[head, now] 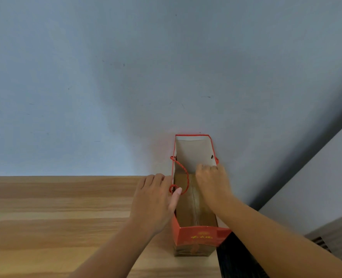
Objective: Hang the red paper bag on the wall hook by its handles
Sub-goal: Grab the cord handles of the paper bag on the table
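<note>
The red paper bag [201, 235] stands upright and open at the right end of the wooden table [55, 217], its far side against the wall. My left hand [156, 199] lies flat against the bag's left side, thumb on the rim beside the red rope handle [181, 175], which droops into the bag. My right hand [212, 181] reaches over the mouth with fingers curled at the right rim, where the other handle is fixed; the fist hides whether it holds the rope. No wall hook is in view.
A plain grey-blue wall [146, 77] fills the upper view. The table's right edge runs just past the bag. Beyond it are a dark object [236, 257] low down and a grey surface with a vent [326, 237] at the right.
</note>
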